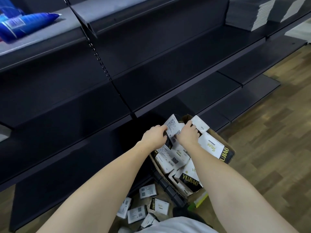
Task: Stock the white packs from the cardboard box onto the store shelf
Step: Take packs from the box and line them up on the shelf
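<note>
An open cardboard box (226, 153) printed "YUJIAO" stands on the floor against the dark store shelf (168, 91). It is full of white packs (170, 161) lying at all angles. My left hand (154, 137) and my right hand (187, 134) both grip one white pack (172, 127) with printed text, raised a little over the box's far end. Another white pack (200, 123) sticks up just right of my right hand.
Several white packs (148, 207) lie scattered on the wooden floor by the shelf's base. Blue packages (21, 25) sit on the upper left shelf; grey stacks (249, 12) sit at the upper right. The shelf boards in the middle are bare.
</note>
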{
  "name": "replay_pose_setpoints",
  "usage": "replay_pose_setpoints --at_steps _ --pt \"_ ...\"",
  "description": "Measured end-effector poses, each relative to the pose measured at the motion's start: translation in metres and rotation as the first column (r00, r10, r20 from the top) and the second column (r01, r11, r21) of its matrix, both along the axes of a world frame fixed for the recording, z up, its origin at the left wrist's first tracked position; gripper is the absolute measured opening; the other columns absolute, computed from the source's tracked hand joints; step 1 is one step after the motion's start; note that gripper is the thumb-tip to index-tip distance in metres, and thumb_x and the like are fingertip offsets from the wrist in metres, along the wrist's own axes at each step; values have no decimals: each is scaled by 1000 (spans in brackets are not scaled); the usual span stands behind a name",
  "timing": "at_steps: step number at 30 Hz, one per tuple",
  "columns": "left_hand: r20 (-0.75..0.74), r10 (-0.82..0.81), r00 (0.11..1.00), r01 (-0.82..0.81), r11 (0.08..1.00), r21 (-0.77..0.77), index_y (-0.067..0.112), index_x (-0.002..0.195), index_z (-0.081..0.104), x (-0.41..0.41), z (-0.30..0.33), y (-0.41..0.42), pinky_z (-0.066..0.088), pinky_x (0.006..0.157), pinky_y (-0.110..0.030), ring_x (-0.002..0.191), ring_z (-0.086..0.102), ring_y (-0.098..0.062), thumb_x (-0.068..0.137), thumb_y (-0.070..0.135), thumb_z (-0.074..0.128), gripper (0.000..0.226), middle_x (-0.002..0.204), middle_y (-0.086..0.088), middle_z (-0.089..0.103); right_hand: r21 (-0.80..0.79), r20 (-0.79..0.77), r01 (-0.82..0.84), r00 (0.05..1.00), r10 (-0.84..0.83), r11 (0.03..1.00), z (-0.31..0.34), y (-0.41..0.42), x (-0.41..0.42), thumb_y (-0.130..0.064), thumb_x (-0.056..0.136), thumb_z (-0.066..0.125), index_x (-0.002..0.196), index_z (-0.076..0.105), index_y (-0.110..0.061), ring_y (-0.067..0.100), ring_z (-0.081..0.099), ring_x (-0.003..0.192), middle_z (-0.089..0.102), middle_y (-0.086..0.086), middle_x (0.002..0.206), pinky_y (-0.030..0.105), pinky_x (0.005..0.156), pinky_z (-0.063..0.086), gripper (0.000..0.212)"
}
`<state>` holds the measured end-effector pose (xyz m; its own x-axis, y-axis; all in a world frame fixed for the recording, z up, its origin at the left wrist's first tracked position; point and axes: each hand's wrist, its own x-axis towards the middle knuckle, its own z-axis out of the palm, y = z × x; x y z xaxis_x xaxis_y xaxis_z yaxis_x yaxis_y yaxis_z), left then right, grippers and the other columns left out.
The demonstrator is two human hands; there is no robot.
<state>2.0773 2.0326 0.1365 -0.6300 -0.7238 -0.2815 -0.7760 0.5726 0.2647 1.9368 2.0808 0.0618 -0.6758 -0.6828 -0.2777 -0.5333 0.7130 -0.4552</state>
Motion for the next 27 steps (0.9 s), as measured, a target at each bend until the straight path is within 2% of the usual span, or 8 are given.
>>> replay_pose_setpoints --at_steps 6,8,11,14,19,21,24,27 --pt "34 24 999 -23 1000 -9 25 131 51 13 0 -11 54 85 -44 106 59 -25 95 29 50 36 123 -2 57 100 94 7 995 -17 995 -1 -7 -4 -67 77 69 136 42 -6 35 38 129 43 17 136 43 101 43 89" --pt "30 43 999 -43 999 -6 25 133 50 17 2 -15 53 87 -43 109 58 -25 95 29 49 38 126 -2 56 86 226 31 973 -50 996 2 -10 -6 -55 78 74 140 35 -5 33 48 121 50 16 130 43 94 48 89" --pt "7 69 998 -69 998 2 24 134 50 24 7 -21 54 88 -43 112 58 -25 96 28 49 38 128 -2 56 22 359 51 932 -55 998 12 -12 -9 -34 77 80 143 21 -2 21 58 82 57 6 94 39 72 54 94" --pt "-31 92 995 -92 996 2 24 134 50 32 16 -30 53 89 -44 112 58 -24 96 28 51 38 127 -2 56 -17 377 -3 926 9 1000 26 -16 -14 -33 73 83 143 26 -2 21 56 89 57 6 103 35 69 49 95" --pt "-197 113 974 -120 992 -28 22 138 47 52 51 -59 49 97 -43 120 55 -24 87 23 66 54 132 -3 54 -109 315 -193 924 218 975 86 -34 -18 -39 55 88 113 54 -11 19 66 89 68 3 102 35 69 56 73" --pt "-247 91 965 -112 991 -73 22 142 41 62 74 -72 47 100 -44 125 51 -25 81 24 74 70 137 -4 50 -95 238 -333 907 346 938 120 -45 -13 -34 59 89 118 56 -11 17 63 88 65 -1 101 35 74 55 72" --pt "-182 24 983 -46 992 -117 23 152 27 80 110 -88 40 109 -45 138 36 -29 72 27 84 98 152 -7 35 7 125 -538 837 533 843 164 -63 5 -38 58 90 137 50 -15 21 56 105 57 0 123 37 88 51 91" --pt "-78 -25 997 23 999 -34 26 155 20 98 137 -105 32 115 -42 144 27 -27 64 30 91 115 159 -5 24 61 73 -663 748 659 746 199 -82 37 -42 56 90 123 56 -20 18 60 100 62 -3 115 38 84 54 79"
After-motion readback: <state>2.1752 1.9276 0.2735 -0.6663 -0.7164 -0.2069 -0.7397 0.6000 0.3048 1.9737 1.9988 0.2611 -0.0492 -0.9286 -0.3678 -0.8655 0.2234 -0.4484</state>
